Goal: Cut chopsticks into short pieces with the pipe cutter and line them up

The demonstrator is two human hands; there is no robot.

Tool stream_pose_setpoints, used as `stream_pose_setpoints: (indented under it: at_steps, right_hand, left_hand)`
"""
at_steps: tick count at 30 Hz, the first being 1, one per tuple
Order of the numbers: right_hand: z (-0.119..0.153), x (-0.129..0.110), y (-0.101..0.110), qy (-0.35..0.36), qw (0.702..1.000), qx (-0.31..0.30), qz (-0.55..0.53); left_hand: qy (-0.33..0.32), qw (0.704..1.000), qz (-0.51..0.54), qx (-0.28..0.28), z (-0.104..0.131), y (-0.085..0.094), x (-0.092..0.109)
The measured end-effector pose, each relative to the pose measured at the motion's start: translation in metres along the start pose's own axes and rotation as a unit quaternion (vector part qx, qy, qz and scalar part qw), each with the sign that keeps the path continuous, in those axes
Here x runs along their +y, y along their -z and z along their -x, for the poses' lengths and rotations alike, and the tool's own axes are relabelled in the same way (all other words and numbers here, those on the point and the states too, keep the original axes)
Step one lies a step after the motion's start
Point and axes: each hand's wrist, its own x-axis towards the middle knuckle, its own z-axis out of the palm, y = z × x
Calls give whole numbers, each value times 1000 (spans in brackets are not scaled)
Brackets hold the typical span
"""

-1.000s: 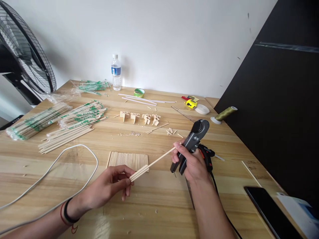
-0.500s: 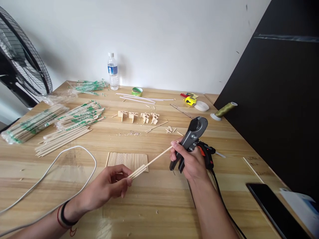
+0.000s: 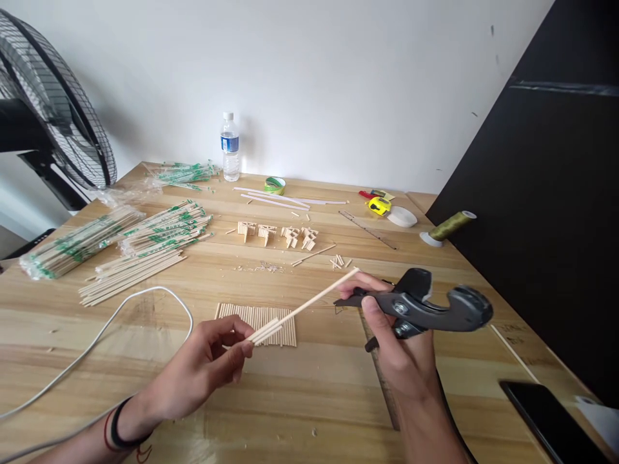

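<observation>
Between the thumb and fingers of my left hand [image 3: 203, 367] are a few thin wooden sticks [image 3: 267, 331], one much longer than the rest and slanting up to the right. My right hand [image 3: 401, 351] is closed around a dark grey cutter [image 3: 425, 308] whose curved jaws gape toward the right. The long stick's far end lies by my right fingers; whether they touch it is unclear. Behind the held sticks, a row of short cut sticks [image 3: 261, 317] lies side by side on the table. Several small stick assemblies [image 3: 291, 236] stand farther back.
Bundles of wrapped sticks [image 3: 159, 229] and loose sticks lie left, near a white cable [image 3: 106, 332] and a fan [image 3: 58, 103]. A water bottle [image 3: 231, 148] stands by the wall. Right are a yellow tape measure [image 3: 380, 206], a thread spool [image 3: 449, 225] and a phone [image 3: 546, 422].
My right hand has turned the cutter from upright to nearly level, its jaws swinging right and down. My left hand keeps its hold on the sticks. The view has shifted slightly.
</observation>
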Motion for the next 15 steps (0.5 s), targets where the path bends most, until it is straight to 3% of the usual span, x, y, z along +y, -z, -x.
stream_pose_setpoints:
  at_steps: [4,8,15]
  right_hand:
    - [-3,6,-4,54,988,17,142]
    - [1,11,-17,115,961,-65,244]
    - [16,10,-48,170,941,-142,257]
  left_hand:
    - [-20,999,-9,32,0,1,-3]
    - [-36,998,-2,43,1,0,-4]
    - [-115,989,-78,58,10,-8,-6]
